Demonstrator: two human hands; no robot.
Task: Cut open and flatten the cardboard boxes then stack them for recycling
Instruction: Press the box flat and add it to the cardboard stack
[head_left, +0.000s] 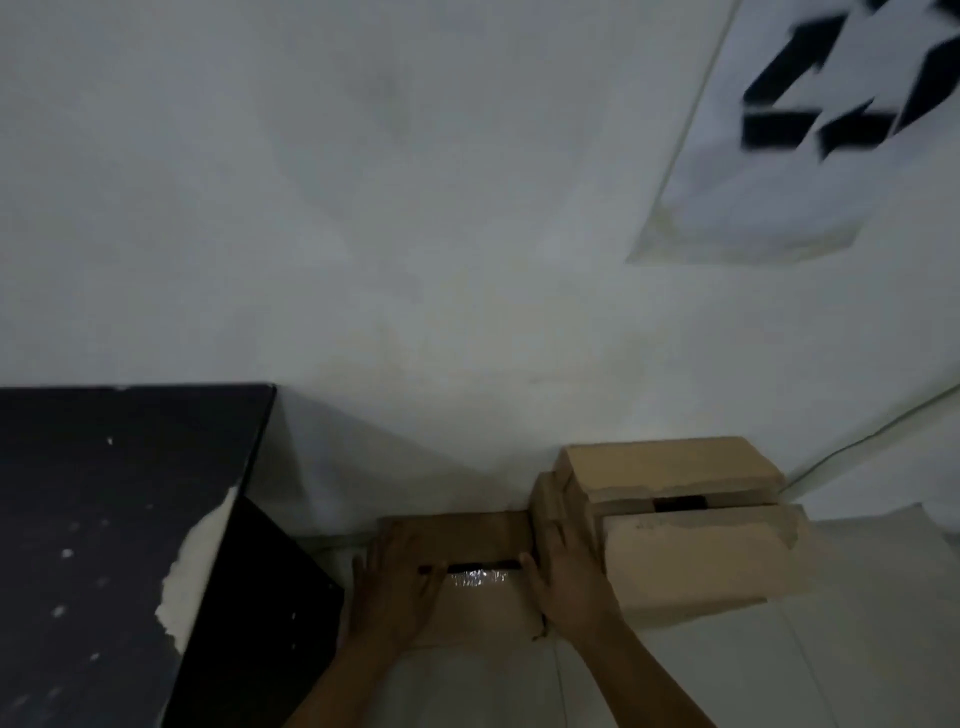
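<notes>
A small brown cardboard box (475, 608) stands on the pale floor against the wall, its top flaps parted along a dark slit with shiny clear tape beside it. My left hand (397, 587) lies flat on the box's left side, fingers spread over the top. My right hand (563, 577) presses its right side with straight fingers. A larger cardboard box (675, 535) stands just to the right, touching my right hand, its top flaps partly open with a dark gap. No cutting tool is visible.
A black table (104, 519) with chipped white patches fills the lower left, its side panel close to my left hand. A white wall (415, 208) rises behind the boxes. A white sheet with a black recycling symbol (810, 104) hangs at the upper right.
</notes>
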